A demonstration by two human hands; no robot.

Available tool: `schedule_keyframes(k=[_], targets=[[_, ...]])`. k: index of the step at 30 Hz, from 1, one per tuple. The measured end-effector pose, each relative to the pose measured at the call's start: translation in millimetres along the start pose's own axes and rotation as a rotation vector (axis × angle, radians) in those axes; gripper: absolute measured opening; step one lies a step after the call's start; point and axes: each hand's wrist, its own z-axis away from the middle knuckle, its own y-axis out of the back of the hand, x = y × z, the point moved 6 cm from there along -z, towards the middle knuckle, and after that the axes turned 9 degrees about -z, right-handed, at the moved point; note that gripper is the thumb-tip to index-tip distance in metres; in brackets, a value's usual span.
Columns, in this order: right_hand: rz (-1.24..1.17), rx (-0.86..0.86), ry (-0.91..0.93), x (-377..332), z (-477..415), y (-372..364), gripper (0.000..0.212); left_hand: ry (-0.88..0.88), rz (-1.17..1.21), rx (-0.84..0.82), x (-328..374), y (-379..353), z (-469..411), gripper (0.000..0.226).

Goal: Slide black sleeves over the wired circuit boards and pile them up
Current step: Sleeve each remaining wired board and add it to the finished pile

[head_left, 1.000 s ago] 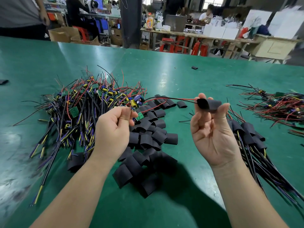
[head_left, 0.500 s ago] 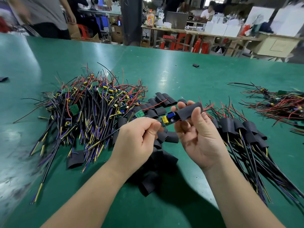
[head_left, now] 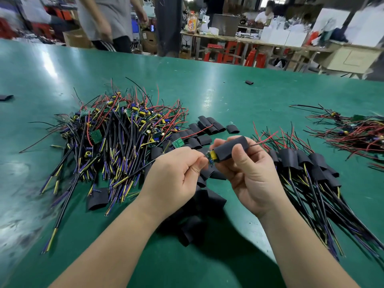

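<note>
- The right hand [head_left: 247,171] grips a black sleeve [head_left: 230,149] between thumb and fingers, held above the green surface [head_left: 228,100].
- A circuit board [head_left: 212,157] sticks out of the sleeve's left end; red wires leave its right end.
- The left hand [head_left: 176,173] pinches the board's exposed end.
- Sleeved boards [head_left: 307,163] lie piled right of the hands, unsleeved boards [head_left: 116,129] left, loose sleeves [head_left: 207,126] between.
</note>
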Motion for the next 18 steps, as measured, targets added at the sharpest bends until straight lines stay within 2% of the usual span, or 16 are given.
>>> schedule_keyframes(k=[6,10,14,18], targets=[[0.172,-0.044,0.070,5.3,1.7,-5.8,0.022,0.020,-0.037,0.009,-3.1,-0.6,0.9,0.032],[0.222,-0.044,0.065,7.2,0.0,-6.3,0.027,0.111,0.005,-0.039,-9.2,-3.5,1.3,0.026],[0.151,-0.106,-0.014,5.1,-2.6,-6.1,0.039,0.258,0.225,-0.130,-9.1,-10.3,0.6,0.029],[0.041,-0.093,-0.081,6.9,-0.6,-4.6,0.028,0.342,0.331,-0.145,-9.3,-12.6,1.3,0.033]])
